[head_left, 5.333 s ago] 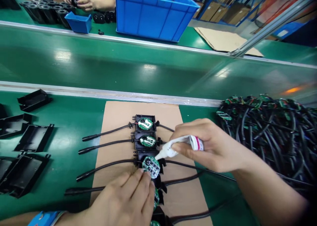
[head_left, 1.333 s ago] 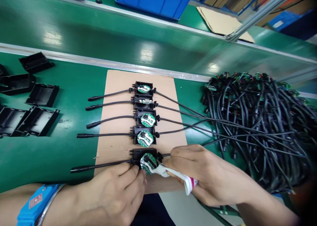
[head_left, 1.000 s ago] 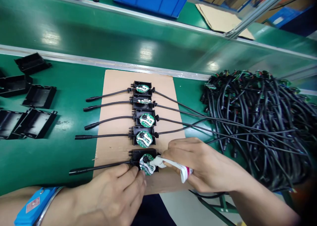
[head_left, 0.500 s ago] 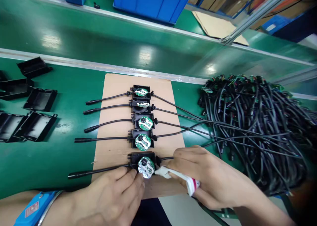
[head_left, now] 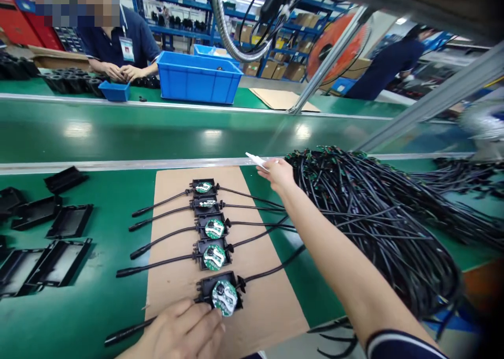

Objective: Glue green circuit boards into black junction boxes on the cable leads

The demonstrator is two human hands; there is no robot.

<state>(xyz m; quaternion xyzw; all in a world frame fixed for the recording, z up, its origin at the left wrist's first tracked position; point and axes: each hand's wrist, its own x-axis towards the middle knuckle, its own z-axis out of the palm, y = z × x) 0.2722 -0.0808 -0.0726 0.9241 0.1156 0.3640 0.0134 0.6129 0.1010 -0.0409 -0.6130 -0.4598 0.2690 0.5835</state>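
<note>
Starting left of the cardboard sheet (head_left: 173, 296), you have open black shells (head_left: 59, 254) lying on the green surface (head_left: 102, 191); the outermost ones are cut off by the frame edge. Far beyond the sheet's left side, past the conveyor belt (head_left: 157, 133), a co-worker's hands (head_left: 122, 73) work among black cylindrical parts (head_left: 71, 80), just beside a small blue bin (head_left: 114, 91). Right of the bin stands a large blue crate (head_left: 199, 81). Their walls hide whatever either one holds.

On the sheet, five black housings (head_left: 200, 225) run in a column from its far edge to its near edge. Each holds a round green circuit board, and a cable leaves it on either side. The nearest housing (head_left: 207, 288) has its board (head_left: 224, 297) facing up.

Your left hand (head_left: 181, 330) sits at the sheet's near edge, fingers bent, fingertips touching that housing's left end. The thumb and palm are out of sight, so you cannot tell whether it grips or merely rests.

Your right hand (head_left: 279, 173) reaches just beyond the sheet's far right corner, clenched around a white tube (head_left: 255, 161). Only the tube's nozzle end shows, pointing left.

Right of the sheet lies a pile of black cables (head_left: 374, 217). The small green parts along its far side are hard to make out.
</note>
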